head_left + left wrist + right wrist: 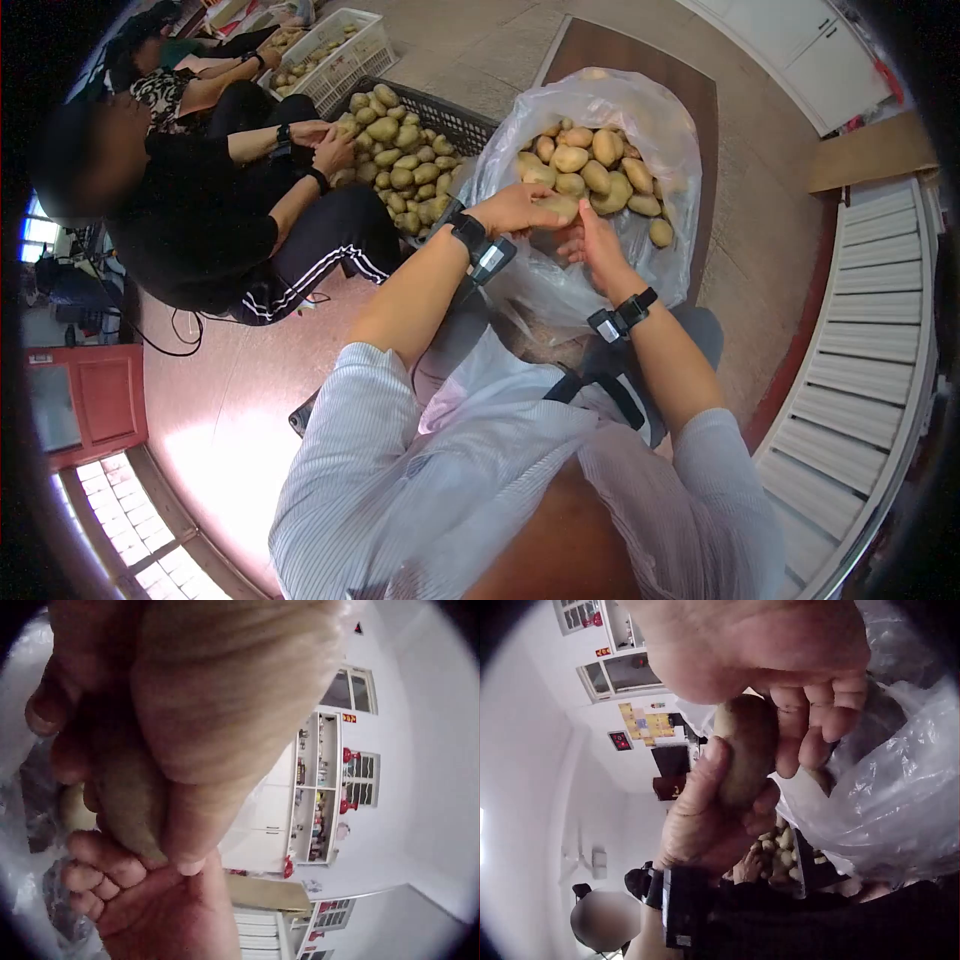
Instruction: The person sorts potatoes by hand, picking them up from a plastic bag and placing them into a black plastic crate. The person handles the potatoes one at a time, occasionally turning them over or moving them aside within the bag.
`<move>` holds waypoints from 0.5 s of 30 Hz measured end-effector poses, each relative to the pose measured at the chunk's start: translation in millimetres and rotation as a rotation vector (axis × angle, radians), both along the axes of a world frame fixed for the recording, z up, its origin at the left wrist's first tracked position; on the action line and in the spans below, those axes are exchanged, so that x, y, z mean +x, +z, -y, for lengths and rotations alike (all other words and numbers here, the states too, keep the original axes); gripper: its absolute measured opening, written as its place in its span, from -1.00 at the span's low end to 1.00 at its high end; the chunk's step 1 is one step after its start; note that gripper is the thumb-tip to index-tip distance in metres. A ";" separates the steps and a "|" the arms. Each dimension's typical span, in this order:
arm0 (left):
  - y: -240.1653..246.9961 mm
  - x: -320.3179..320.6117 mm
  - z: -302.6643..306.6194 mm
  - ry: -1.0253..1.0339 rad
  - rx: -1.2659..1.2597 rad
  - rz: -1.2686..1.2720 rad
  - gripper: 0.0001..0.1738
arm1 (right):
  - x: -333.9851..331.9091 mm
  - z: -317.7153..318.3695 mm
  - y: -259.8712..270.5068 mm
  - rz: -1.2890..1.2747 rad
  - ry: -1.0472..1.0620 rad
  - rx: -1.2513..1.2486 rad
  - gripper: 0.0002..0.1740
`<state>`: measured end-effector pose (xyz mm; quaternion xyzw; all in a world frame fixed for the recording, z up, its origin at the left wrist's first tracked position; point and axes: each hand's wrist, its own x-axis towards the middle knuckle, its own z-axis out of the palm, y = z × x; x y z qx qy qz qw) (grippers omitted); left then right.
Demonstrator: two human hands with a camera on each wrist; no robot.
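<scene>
Both hands meet at one potato (746, 750) over the mouth of a clear plastic bag (660, 110). My left hand (515, 208) grips it, thumb along one side and fingers along the other. My right hand (600, 248) is at the potato's other end, its fingers (787, 746) bent beside it. In the left wrist view the potato (131, 795) lies partly in the left hand's shadow, its lower end against the right fingers. Several loose potatoes (600, 165) fill the bag just beyond the hands.
A black crate (460, 125) heaped with potatoes stands left of the bag, a white crate (350, 60) behind it. A person in black (190, 210) sits beside the black crate, hands at its potatoes. A white slatted panel (860, 330) runs along the right.
</scene>
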<state>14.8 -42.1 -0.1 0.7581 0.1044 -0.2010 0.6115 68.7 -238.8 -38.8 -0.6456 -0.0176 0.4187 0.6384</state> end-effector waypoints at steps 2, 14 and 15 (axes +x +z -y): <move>-1.7 1.6 -6.1 0.071 -0.061 -0.004 -0.17 | 1.3 -2.7 -1.5 0.084 -0.048 -0.017 -0.26; -62.6 -5.9 -123.7 0.598 -0.418 -0.083 -0.60 | 22.8 3.1 -27.6 0.458 -0.034 -0.263 -0.57; -73.8 -6.2 -133.2 0.608 -0.362 -0.112 -0.62 | 26.4 2.7 -36.5 0.608 0.031 -0.341 -0.58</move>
